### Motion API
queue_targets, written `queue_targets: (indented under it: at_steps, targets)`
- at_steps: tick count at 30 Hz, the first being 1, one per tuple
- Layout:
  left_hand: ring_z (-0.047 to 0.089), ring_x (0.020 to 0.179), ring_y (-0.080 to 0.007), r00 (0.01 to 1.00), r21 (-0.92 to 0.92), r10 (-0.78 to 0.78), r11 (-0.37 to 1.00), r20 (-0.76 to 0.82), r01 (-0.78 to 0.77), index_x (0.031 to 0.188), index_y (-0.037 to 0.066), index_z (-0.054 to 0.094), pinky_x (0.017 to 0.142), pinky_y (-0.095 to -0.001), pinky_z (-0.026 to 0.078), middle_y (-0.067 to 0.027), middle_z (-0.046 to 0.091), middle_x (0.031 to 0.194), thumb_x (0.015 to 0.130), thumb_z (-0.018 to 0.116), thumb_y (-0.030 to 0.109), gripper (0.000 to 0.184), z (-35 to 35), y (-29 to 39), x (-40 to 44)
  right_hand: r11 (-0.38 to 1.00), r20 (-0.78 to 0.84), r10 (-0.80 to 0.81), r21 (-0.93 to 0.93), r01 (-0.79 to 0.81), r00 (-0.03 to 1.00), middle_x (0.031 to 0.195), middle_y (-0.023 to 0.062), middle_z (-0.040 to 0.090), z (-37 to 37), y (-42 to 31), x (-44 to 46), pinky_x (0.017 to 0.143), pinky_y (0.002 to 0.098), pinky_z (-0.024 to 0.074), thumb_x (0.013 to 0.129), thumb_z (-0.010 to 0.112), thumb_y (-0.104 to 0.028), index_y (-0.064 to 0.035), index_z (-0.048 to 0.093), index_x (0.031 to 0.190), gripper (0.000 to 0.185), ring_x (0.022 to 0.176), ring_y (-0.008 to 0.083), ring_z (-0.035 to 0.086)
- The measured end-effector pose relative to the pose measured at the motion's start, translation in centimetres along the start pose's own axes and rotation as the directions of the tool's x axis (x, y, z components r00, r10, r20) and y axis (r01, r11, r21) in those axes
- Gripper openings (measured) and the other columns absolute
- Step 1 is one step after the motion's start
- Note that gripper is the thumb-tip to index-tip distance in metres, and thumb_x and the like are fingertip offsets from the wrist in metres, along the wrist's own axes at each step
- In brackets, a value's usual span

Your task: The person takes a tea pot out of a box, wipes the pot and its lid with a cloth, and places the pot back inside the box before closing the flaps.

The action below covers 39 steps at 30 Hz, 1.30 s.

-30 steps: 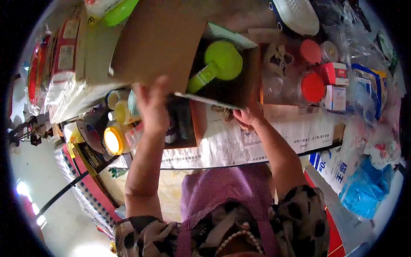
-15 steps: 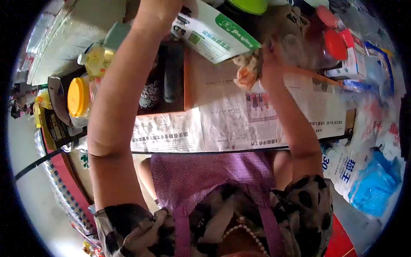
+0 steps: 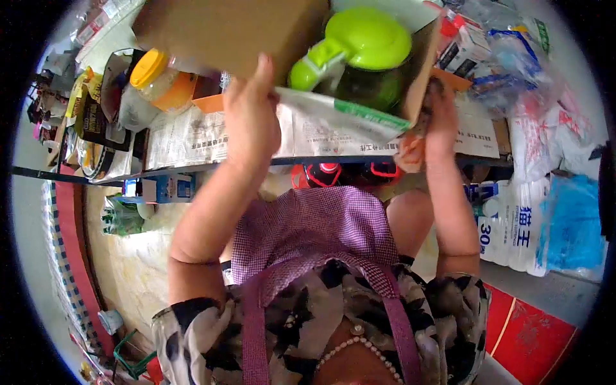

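An open cardboard box (image 3: 425, 67) with a white-and-green printed outside tilts toward me above the newspaper-lined shelf. Its wide brown flap (image 3: 224, 32) stands out to the left. Inside lies a see-through pot or jug with a bright green lid and handle (image 3: 369, 38). My left hand (image 3: 253, 119) is closed on the box's near left edge, thumb pointing up along the flap. At the near right corner, my right hand (image 3: 441, 122) supports the box from the side. A patterned cloth with an orange-pink part (image 3: 410, 151) hangs from that hand, below the corner.
Newspaper (image 3: 186, 142) covers the shelf. A jar with a yellow lid (image 3: 149, 68) and an orange carton edge stand left. On the right are plastic bags (image 3: 513, 61), white jugs (image 3: 513, 224) and a blue bag (image 3: 574, 221). Dark bottles with red caps (image 3: 327, 170) stand beneath the shelf.
The box has come nearer and turned, so its open top and the green-lidded pot now show. My right hand, with the cloth, has moved nearer, to the box's right corner.
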<state>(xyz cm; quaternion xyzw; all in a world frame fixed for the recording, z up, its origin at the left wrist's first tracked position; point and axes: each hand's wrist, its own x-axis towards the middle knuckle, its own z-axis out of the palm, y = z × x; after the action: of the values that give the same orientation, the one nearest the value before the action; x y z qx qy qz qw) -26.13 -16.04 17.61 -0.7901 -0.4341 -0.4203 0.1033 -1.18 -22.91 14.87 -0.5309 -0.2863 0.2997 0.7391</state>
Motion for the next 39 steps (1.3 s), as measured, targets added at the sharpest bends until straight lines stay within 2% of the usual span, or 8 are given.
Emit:
queue_targets:
  at_steps: [2, 4, 17, 21, 24, 27, 34, 39]
  targets:
    - [0.046, 0.062, -0.0131, 0.791, -0.653, -0.475, 0.465, 0.386, 0.598, 0.094, 0.002, 0.058, 0.055, -0.0298, 0.039, -0.0028, 0.049, 0.071, 0.086, 0.059, 0.021, 0.021, -1.0, 2.1, -2.5, 0.998, 0.033, 0.058, -0.02, -0.058, 0.998, 0.096, -0.0012, 0.055, -1.0, 2.5, -1.4, 0.07, 0.0202, 0.0404, 0.091, 0.05, -0.018, -0.0073, 0.053, 0.111, 0.024, 0.077, 0.0069, 0.049]
    - [0.041, 0.057, -0.008, 0.522, -0.772, -0.636, -0.193, 0.569, 0.606, 0.088, 0.006, 0.057, 0.049, -0.0275, 0.036, 0.002, 0.044, 0.068, 0.088, 0.059, 0.028, 0.022, -1.9, 4.2, -5.0, 0.997, 0.04, 0.025, 0.076, -0.028, 0.999, 0.1, 0.0021, 0.056, -1.9, 5.7, -2.3, 0.074, 0.0236, 0.0424, 0.09, 0.049, -0.015, -0.0039, 0.051, 0.112, 0.025, 0.082, 0.0097, 0.051]
    - [0.046, 0.094, -0.0166, 0.571, -0.754, -0.524, -0.243, 0.632, 0.611, 0.115, 0.003, 0.046, 0.085, -0.0295, 0.036, -0.006, 0.051, 0.107, 0.086, 0.058, 0.032, 0.042, -1.1, 3.7, -6.5, 0.938, -0.041, -0.262, -0.246, 0.244, 0.964, 0.096, 0.0036, 0.058, -6.8, 0.9, 1.9, 0.075, 0.0254, 0.0444, 0.09, 0.052, -0.018, -0.0035, 0.051, 0.113, 0.027, 0.085, 0.0113, 0.053]
    - [0.04, 0.106, -0.0183, 0.522, -0.718, -0.65, -0.052, 0.552, 0.694, 0.119, 0.006, 0.037, 0.091, -0.0334, 0.032, -0.0078, 0.042, 0.116, 0.086, 0.057, 0.036, 0.049, -0.8, 3.5, -8.1, 0.822, 0.085, -0.29, -0.488, 0.293, 0.953, 0.094, 0.0045, 0.059, -7.7, -1.4, 2.5, 0.072, 0.0252, 0.0444, 0.089, 0.053, -0.02, -0.0017, 0.052, 0.112, 0.029, 0.082, 0.0112, 0.054]
    - [0.045, 0.101, -0.0176, 0.904, -0.791, -0.417, 0.582, -0.095, 0.186, 0.112, 0.005, 0.043, 0.088, -0.0321, 0.035, -0.0083, 0.048, 0.108, 0.085, 0.059, 0.019, 0.034, -2.0, 4.1, -9.3, 0.849, 0.237, -0.186, -0.449, 0.277, 0.953, 0.095, 0.0044, 0.059, -7.5, -0.6, 1.0, 0.072, 0.0247, 0.0443, 0.089, 0.053, -0.022, 0.0001, 0.053, 0.112, 0.032, 0.08, 0.0108, 0.054]
    - [0.054, 0.088, -0.0292, 0.992, -0.532, 0.108, 0.844, 0.063, -0.058, 0.11, -0.003, 0.042, 0.08, -0.0366, 0.043, -0.0173, 0.053, 0.093, 0.08, 0.06, 0.016, 0.04, -5.6, 4.4, -2.5, 0.837, 0.317, -0.126, -0.475, 0.272, 0.94, 0.094, 0.0068, 0.061, -6.7, 1.3, -0.6, 0.074, 0.0254, 0.0443, 0.087, 0.056, -0.023, -0.003, 0.054, 0.114, 0.034, 0.082, 0.0117, 0.055]
    - [0.059, 0.096, -0.0379, 0.502, 0.036, 0.022, 0.994, 0.864, -0.107, 0.124, -0.002, 0.038, 0.082, -0.0424, 0.047, -0.025, 0.058, 0.107, 0.074, 0.067, 0.031, 0.067, 2.0, 3.5, 4.6, 0.583, 0.601, -0.254, -0.53, 0.616, 0.758, 0.107, 0.013, 0.056, -2.4, -3.6, -6.4, 0.079, 0.0355, 0.0472, 0.078, 0.064, -0.023, -0.0087, 0.05, 0.12, 0.046, 0.087, 0.0256, 0.06]
    - [0.059, 0.098, -0.0367, 0.5, -0.061, 0.052, 0.998, 0.864, 0.002, 0.137, 0.001, 0.018, 0.082, -0.042, 0.047, -0.0262, 0.058, 0.107, 0.068, 0.072, 0.022, 0.09, 6.4, 1.8, 3.7, 0.391, 0.758, -0.193, -0.523, 0.757, 0.623, 0.121, 0.0131, 0.045, -0.9, -3.2, -7.0, 0.08, 0.0424, 0.047, 0.076, 0.064, -0.028, -0.0097, 0.047, 0.122, 0.052, 0.094, 0.034, 0.058]
